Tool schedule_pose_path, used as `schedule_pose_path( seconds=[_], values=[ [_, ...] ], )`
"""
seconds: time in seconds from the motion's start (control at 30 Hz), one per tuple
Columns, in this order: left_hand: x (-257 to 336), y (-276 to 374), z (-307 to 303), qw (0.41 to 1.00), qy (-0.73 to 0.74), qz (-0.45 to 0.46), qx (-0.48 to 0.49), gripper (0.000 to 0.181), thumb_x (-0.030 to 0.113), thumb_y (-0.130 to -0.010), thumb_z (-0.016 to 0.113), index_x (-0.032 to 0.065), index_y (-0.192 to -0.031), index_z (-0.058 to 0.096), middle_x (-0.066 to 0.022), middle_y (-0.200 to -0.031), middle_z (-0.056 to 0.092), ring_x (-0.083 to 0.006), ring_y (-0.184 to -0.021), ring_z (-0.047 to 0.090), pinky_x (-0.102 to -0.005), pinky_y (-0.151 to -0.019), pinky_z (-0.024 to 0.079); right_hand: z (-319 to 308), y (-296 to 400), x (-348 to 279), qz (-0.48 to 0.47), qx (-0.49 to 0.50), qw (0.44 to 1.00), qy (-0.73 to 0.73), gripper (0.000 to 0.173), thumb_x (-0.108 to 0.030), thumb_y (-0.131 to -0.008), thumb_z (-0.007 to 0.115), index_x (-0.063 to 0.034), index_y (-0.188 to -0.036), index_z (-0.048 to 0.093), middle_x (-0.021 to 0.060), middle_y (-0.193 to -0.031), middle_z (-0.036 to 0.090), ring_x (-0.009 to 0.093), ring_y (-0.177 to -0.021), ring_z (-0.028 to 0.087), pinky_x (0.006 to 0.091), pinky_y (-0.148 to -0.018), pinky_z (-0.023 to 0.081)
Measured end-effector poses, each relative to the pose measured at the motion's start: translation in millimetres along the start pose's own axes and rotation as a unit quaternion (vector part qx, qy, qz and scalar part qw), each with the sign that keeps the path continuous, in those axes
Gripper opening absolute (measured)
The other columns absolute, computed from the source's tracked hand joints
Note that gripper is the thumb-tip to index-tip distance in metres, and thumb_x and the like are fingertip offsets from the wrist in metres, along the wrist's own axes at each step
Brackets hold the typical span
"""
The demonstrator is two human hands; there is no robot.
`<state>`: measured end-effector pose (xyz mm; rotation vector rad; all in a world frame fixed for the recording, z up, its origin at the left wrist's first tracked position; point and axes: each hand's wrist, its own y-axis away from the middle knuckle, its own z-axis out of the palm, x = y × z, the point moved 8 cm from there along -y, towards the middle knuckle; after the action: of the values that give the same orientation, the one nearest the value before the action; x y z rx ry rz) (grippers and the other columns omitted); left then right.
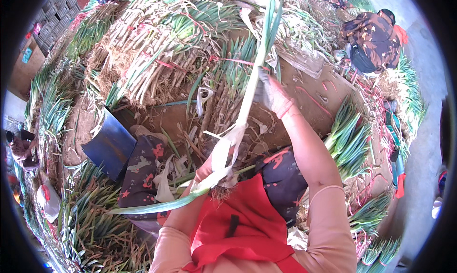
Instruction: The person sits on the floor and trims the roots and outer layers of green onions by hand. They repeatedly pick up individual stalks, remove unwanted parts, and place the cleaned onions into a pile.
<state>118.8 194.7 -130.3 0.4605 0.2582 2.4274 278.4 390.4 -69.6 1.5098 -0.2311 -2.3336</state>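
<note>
A long green onion (pixel 252 91) stretches diagonally in front of me, with green leaves at the top and stringy roots near my red apron (pixel 242 216). My right hand (pixel 273 94), in a grey-and-white glove, is closed around its pale stalk below the leaves. Near the root end is my left hand (pixel 204 170); its fingers are mostly hidden behind white sheath layers, so its grip cannot be made out. An outer leaf (pixel 160 208), peeled back from the stalk, bends down to the left across my left forearm.
Bundled green onions (pixel 142 62) lie heaped ahead. A curved blue panel (pixel 110 144) stands beside my left knee. Trimmed leaves (pixel 96 216) pile up at lower left, and green onions (pixel 348 141) lie at right. A person in a patterned jacket (pixel 373 37) bends over at upper right.
</note>
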Motion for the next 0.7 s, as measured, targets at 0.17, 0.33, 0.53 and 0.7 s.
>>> schedule_pose_path(
  seconds=[0.17,0.33,0.53,0.7],
  values=[
    [10,-42,23,0.991,0.081,0.101,-0.035,0.033,0.030,-0.094,0.055,0.0134,-0.122,0.056,-0.0069,-0.098,0.061,-0.0137,-0.078,0.061,-0.0279,-0.067,0.052,31,-12,-12,-0.109,-0.063,0.987,-0.099,0.034,-0.034,-0.087,0.066,-0.0066,-0.104,0.055,0.0112,-0.085,0.066,0.023,-0.071,0.066,0.0353,-0.066,0.056],
    [47,-59,81,0.681,-0.634,0.367,0.000,0.032,0.015,-0.081,0.058,0.0124,-0.113,0.057,-0.0136,-0.100,0.055,-0.0272,-0.088,0.056,-0.0374,-0.076,0.047,27,2,-21,-0.166,0.063,0.984,-0.030,0.025,-0.025,-0.088,0.067,-0.0068,-0.101,0.055,0.0065,-0.076,0.065,0.017,-0.062,0.064,0.0308,-0.056,0.054],
    [-4,-14,-35,0.330,-0.888,0.317,0.034,0.034,0.012,-0.074,0.056,0.0061,-0.108,0.058,-0.0158,-0.106,0.051,-0.0330,-0.099,0.052,-0.0431,-0.085,0.043,-36,-9,-35,-0.237,0.118,0.964,-0.034,0.014,-0.018,-0.093,0.056,-0.0062,-0.101,0.054,0.0047,-0.072,0.061,0.015,-0.053,0.056,0.0300,-0.049,0.049],
    [-74,118,-343,0.504,-0.847,-0.112,0.126,0.049,0.032,-0.079,0.063,0.0077,-0.121,0.056,-0.0167,-0.122,0.057,-0.0259,-0.112,0.056,-0.0372,-0.094,0.043,-44,19,-80,-0.329,0.237,0.914,0.020,0.008,-0.010,-0.097,0.044,-0.0041,-0.100,0.049,0.0035,-0.070,0.056,0.011,-0.050,0.051,0.0260,-0.045,0.044]
  ],
)
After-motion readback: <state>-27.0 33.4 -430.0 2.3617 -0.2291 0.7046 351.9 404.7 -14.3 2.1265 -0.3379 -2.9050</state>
